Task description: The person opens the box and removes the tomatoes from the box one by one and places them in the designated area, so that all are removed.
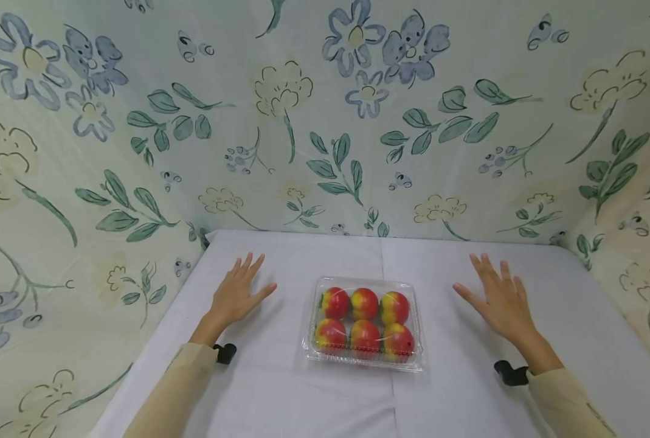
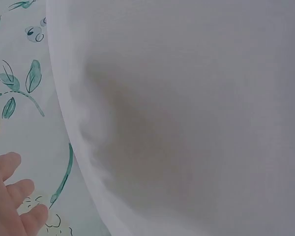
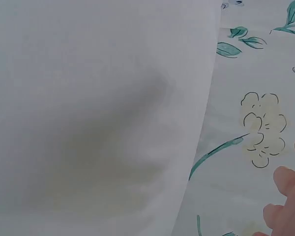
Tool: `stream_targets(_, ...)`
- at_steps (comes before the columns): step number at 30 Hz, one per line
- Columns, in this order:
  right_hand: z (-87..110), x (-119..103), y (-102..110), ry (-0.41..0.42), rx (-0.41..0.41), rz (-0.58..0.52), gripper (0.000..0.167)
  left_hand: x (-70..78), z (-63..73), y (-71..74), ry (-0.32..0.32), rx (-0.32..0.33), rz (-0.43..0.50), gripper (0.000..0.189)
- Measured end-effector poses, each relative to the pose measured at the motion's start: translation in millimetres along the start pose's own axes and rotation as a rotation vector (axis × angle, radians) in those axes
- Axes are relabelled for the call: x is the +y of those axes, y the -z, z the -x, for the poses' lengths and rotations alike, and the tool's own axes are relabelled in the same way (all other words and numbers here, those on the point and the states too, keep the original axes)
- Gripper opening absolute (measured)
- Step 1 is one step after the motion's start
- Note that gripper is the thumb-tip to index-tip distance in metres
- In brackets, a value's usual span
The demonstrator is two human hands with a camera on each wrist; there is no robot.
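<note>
A clear plastic clamshell box (image 1: 309,347) lies on the white-covered table, holding several red and yellow fruits (image 1: 365,303) in two rows; they look like apples or peaches. Its lid appears closed over them. To the left of the box, my left hand (image 1: 237,298) hovers above the cloth, fingers spread and holding nothing. On the other side, my right hand (image 1: 500,304) is also raised with spread fingers, apart from the box. Each wrist view catches only some fingertips, of the left hand (image 2: 12,196) and the right hand (image 3: 287,196), plus a hand's shadow on the cloth.
A white cloth (image 1: 281,395) covers the table, with a crease line running through its middle. Floral fabric (image 1: 303,121) hangs behind the table and along both sides. A small black device (image 1: 225,353) sits at the left wrist, another black device (image 1: 511,373) at the right.
</note>
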State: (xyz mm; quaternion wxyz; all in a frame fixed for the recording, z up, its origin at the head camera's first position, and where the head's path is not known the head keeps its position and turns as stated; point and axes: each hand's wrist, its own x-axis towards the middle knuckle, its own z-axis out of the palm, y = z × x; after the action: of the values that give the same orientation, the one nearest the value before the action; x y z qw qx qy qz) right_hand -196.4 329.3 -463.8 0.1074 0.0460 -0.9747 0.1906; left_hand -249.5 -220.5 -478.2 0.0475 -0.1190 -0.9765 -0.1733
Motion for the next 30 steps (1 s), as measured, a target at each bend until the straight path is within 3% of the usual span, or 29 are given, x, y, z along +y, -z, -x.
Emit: stream_targets(30,16.1,-69.1,3.6,0.187,0.011,-0.136,0.083,8.0,14.2,-9.6,-0.008,-0.032,0.153,0.083)
